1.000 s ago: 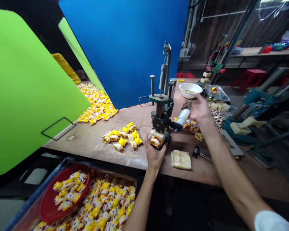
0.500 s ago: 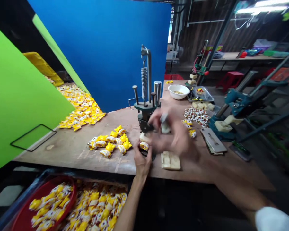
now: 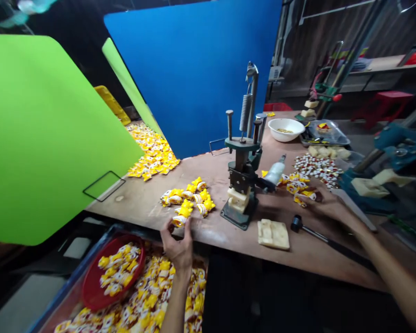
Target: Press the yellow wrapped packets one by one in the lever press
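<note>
Pinching 1 yellow-wrapped candy (image 3: pixel 179 221), left hand (image 3: pixel 176 247) sits at the front edge of the plywood tabletop (image 3: pixel 208 236), just below a loose candy pile (image 3: pixel 187 199). Right hand (image 3: pixel 327 206), fingers extended, is at the small glossy candy cluster (image 3: pixel 296 187); grip unclear. Green cast-metal hand press (image 3: pixel 237 180) stands center, unattended. Crate (image 3: pixel 64 296) at lower left holds many more candies.

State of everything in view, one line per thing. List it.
Left hand: pinching a yellow-wrapped candy
Right hand: open, beside scattered wrapped candies
Hand press: upright, cream blocks at its base
White lever grip: untouched, tilted up
Mallet: lying flat
White bowl: holds a few grains
Red plate: piled with candies
</note>
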The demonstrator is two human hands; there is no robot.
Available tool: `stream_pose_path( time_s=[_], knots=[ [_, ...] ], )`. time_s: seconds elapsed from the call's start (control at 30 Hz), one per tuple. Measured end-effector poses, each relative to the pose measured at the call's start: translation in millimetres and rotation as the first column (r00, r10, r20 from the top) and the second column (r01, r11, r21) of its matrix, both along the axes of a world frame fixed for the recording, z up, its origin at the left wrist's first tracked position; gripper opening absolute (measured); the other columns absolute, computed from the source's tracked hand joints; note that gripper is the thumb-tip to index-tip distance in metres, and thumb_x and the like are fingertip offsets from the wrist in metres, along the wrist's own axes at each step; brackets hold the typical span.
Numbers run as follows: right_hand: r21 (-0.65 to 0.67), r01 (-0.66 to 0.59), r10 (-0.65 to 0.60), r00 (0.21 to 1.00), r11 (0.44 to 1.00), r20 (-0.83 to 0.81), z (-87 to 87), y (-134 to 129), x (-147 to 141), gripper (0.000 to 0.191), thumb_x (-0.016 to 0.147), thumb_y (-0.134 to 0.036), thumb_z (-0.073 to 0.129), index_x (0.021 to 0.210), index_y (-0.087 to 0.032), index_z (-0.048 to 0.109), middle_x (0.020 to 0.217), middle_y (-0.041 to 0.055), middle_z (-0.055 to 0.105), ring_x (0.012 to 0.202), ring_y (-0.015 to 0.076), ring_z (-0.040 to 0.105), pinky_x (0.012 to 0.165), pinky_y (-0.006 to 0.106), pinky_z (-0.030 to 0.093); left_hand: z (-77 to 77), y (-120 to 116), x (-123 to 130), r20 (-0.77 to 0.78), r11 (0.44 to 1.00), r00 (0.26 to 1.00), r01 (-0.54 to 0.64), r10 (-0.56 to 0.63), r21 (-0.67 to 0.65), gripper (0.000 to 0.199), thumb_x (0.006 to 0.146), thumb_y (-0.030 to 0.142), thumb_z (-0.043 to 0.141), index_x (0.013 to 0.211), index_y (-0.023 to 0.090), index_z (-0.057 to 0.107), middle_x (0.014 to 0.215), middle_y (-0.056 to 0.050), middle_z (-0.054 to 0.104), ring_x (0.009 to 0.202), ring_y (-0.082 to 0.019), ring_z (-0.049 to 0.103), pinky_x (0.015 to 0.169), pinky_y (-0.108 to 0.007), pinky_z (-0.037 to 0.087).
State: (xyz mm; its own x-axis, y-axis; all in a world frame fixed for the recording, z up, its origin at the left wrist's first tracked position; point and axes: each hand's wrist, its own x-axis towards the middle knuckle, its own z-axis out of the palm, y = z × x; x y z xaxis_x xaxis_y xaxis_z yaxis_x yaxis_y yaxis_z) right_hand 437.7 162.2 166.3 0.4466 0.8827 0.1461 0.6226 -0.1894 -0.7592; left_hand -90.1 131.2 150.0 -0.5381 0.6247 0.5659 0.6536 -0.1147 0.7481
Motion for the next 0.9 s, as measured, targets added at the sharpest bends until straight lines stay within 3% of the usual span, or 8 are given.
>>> stream_pose_path(
  time_s=[0.1, 0.23, 0.4, 0.5, 0.6, 0.67, 0.8, 0.9],
  knots=[
    [-0.071, -0.044, 0.039, 0.996, 0.996, -0.082, -8.8, -1, -2, 0.048, 0.067, -0.048, 0.098, 0.101, -0.022, 0.078, 0.1, 0.0202, 0.081, 0.076, 0.0285, 0.07, 0.071, 0.045, 0.052, -19.2, 16, -27, -0.008, 0.997, 1.0, -0.001, 0.001, -0.082, 0.063, 0.086, 0.064, 0.083, 0.127, 0.019, 0.067, 0.11, -0.008, 0.072, 0.098, -0.026, 0.071, 0.098, -0.045, 0.059],
    [-0.018, -0.146, 0.142, 0.979, 0.989, -0.147, -1.8, -7, -22, 0.049, 0.077, -0.06, 0.087, 0.106, -0.022, 0.078, 0.106, 0.0178, 0.082, 0.087, 0.0334, 0.077, 0.076, 0.045, 0.061, -24.1, 38, -22, -0.093, 0.985, 0.99, 0.089, -0.104, -0.147, 0.063, 0.09, 0.067, 0.076, 0.128, 0.018, 0.067, 0.115, -0.012, 0.07, 0.103, -0.03, 0.068, 0.101, -0.052, 0.058],
    [0.078, -0.188, 0.198, 0.967, 0.979, -0.162, 12.0, -14, -63, 0.059, 0.075, -0.065, 0.087, 0.115, -0.022, 0.081, 0.112, 0.0146, 0.083, 0.086, 0.0317, 0.077, 0.074, 0.043, 0.064, -7.9, 20, 30, 0.019, 1.0, 1.0, 0.009, -0.009, -0.004, 0.07, 0.092, 0.054, 0.079, 0.148, 0.018, 0.056, 0.129, -0.015, 0.064, 0.114, -0.03, 0.066, 0.101, -0.048, 0.057],
    [0.066, -0.203, 0.213, 0.934, 0.977, -0.288, 12.8, -3, -93, 0.061, 0.079, -0.066, 0.082, 0.122, -0.022, 0.08, 0.107, 0.0099, 0.084, 0.076, 0.0244, 0.073, 0.072, 0.039, 0.063, -0.6, -13, 78, 0.113, 0.968, 0.961, 0.252, -0.252, 0.013, 0.058, 0.097, 0.043, 0.077, 0.146, 0.021, 0.056, 0.124, -0.011, 0.068, 0.108, -0.025, 0.07, 0.095, -0.04, 0.058],
    [0.095, -0.275, 0.29, 0.903, 0.957, -0.318, 8.0, 15, -120, 0.056, 0.078, -0.062, 0.084, 0.119, -0.023, 0.081, 0.103, 0.0084, 0.083, 0.084, 0.0247, 0.074, 0.081, 0.039, 0.063, 4.6, -37, 120, 0.255, 0.838, 0.816, 0.544, -0.519, -0.037, 0.046, 0.102, 0.038, 0.072, 0.143, 0.024, 0.056, 0.117, -0.008, 0.071, 0.096, -0.02, 0.072, 0.088, -0.034, 0.06],
    [0.105, -0.281, 0.3, 0.907, 0.954, -0.295, 7.7, 23, -132, 0.056, 0.075, -0.058, 0.089, 0.117, -0.021, 0.081, 0.105, 0.0094, 0.083, 0.093, 0.0273, 0.075, 0.088, 0.041, 0.063, 7.4, -42, 137, 0.38, 0.747, 0.708, 0.662, -0.596, -0.061, 0.041, 0.104, 0.04, 0.07, 0.139, 0.024, 0.057, 0.111, -0.007, 0.072, 0.09, -0.018, 0.072, 0.082, -0.032, 0.061],
    [0.103, -0.314, 0.331, 0.899, 0.944, -0.285, 29.6, 8, -144, 0.054, 0.079, -0.053, 0.089, 0.119, -0.018, 0.081, 0.117, 0.013, 0.082, 0.104, 0.0324, 0.076, 0.096, 0.045, 0.062, 14.1, -40, 145, 0.677, 0.649, 0.509, 0.758, -0.532, -0.059, 0.049, 0.099, 0.056, 0.075, 0.132, 0.022, 0.063, 0.104, -0.009, 0.076, 0.09, -0.021, 0.077, 0.079, -0.032, 0.064],
    [0.075, -0.585, 0.553, 0.706, 0.808, -0.442, 58.3, -24, -154, 0.053, 0.092, -0.051, 0.081, 0.136, -0.022, 0.077, 0.134, 0.0107, 0.078, 0.121, 0.0322, 0.074, 0.106, 0.044, 0.061, 22.2, -40, 138, 0.886, 0.516, 0.204, 0.855, -0.416, 0.045, 0.062, 0.095, 0.065, 0.076, 0.136, 0.018, 0.067, 0.112, -0.016, 0.08, 0.097, -0.027, 0.081, 0.091, -0.042, 0.067]
  ],
)
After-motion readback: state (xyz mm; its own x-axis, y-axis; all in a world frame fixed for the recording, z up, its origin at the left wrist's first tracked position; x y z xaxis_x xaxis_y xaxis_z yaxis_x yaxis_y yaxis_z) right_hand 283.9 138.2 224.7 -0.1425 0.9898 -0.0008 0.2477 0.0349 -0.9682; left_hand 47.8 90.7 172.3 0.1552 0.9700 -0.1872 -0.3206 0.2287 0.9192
